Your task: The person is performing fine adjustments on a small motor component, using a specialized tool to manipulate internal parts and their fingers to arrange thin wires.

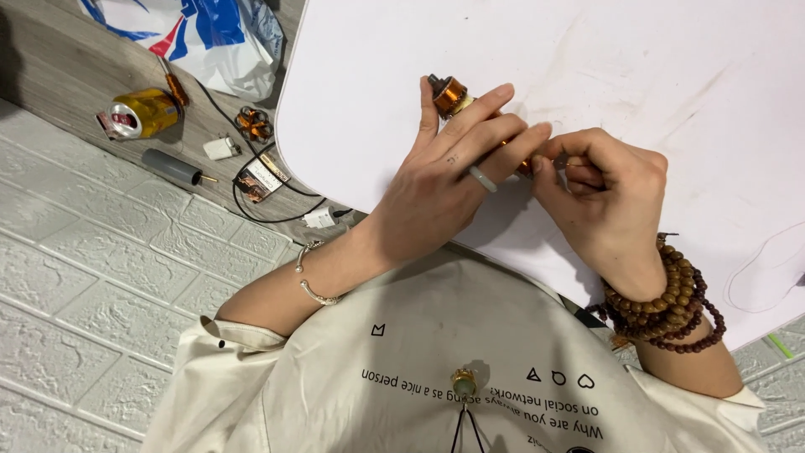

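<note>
Head camera looks down on a white counter [671, 75], where the left hand [444, 180] lies over a copper-wound coil [450, 95], fingers stretched flat along it and pinning it down just above mid-frame. The right hand [604, 197] is curled, thumb and forefinger pinching something fine at the coil's near end, too small to make out. It seems a winding or wire-fixing step, calling for steady tension. The coil looks small, cylindrical and glossy orange-brown, with a dark cap. A crushed yellow can [141, 113] lies upper left.
</note>
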